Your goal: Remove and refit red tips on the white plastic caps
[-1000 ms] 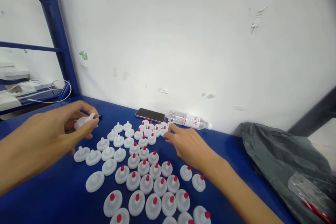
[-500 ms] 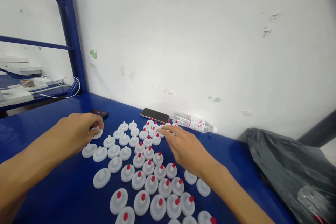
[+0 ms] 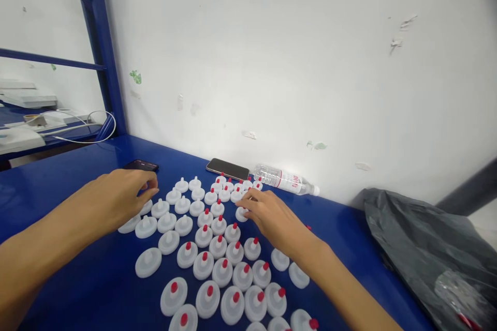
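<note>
In the head view, your right hand (image 3: 267,212) has its fingertips drawn together over the top of a white translucent round plastic disc (image 3: 241,215), just in front of the clear plastic bottle (image 3: 286,180) with the red-and-white label. They look pinched on its upright middle, probably because that stem is the handiest part to grasp (its tip is hidden under your fingers).

Your left hand (image 3: 134,189) is well left of the bottle, fingers curled and thumb near them; whether they grip anything, you cannot tell from here. Nearest it is a capless white round plastic disc (image 3: 146,208), partly covered by the hand.

The white discs with red tips (image 3: 223,272) run from the bottle's base toward you, while the white discs with bare stems (image 3: 166,222) sit farther left of it, likely kept apart so the kinds don't mix. All rest flat side down on the glossy blue table (image 3: 97,289), presumably for steadiness.

The bottle lies along the wall, a flat black phone (image 3: 228,169) just left of it, perhaps to spare working room; the crumpled dark-grey plastic bag (image 3: 419,232) is to its right.
</note>
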The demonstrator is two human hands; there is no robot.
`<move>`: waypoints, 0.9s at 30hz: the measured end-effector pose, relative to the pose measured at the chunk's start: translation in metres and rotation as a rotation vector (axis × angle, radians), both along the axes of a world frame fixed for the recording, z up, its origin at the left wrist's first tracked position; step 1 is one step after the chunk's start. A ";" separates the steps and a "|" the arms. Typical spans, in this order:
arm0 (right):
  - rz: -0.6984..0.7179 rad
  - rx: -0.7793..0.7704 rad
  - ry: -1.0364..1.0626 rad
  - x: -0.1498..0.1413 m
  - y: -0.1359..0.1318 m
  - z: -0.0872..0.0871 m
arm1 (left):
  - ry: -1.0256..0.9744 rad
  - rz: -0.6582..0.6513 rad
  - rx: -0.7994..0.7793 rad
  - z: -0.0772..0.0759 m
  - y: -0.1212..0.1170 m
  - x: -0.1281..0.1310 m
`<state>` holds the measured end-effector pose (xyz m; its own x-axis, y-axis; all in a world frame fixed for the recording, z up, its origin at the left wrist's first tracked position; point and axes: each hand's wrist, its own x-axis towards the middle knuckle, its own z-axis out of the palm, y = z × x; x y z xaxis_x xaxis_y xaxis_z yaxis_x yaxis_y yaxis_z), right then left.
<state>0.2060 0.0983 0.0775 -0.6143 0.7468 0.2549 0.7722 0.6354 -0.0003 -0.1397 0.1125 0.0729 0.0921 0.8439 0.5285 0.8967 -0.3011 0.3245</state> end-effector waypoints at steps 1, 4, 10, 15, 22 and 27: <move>0.002 0.004 0.009 0.001 0.001 0.002 | 0.016 0.014 -0.010 0.006 -0.002 0.004; 0.008 0.028 0.077 0.001 -0.002 0.012 | 0.049 -0.023 -0.054 0.020 -0.014 0.025; 0.098 0.033 0.669 -0.022 -0.028 0.037 | -0.047 -0.331 0.005 0.024 -0.055 0.081; 0.223 0.085 0.739 -0.027 -0.038 0.043 | -0.115 -0.432 0.005 0.028 -0.066 0.095; 0.218 0.665 -0.041 -0.023 -0.042 0.043 | -0.022 -0.425 0.116 0.025 -0.064 0.094; 0.233 0.821 -0.076 -0.026 -0.043 0.050 | -0.215 -0.405 0.029 0.031 -0.073 0.104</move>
<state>0.1798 0.0556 0.1271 -0.7666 0.1959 0.6115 0.6011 0.5537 0.5762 -0.0360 0.0391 0.1036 0.2971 0.7471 0.5946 0.6181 -0.6251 0.4766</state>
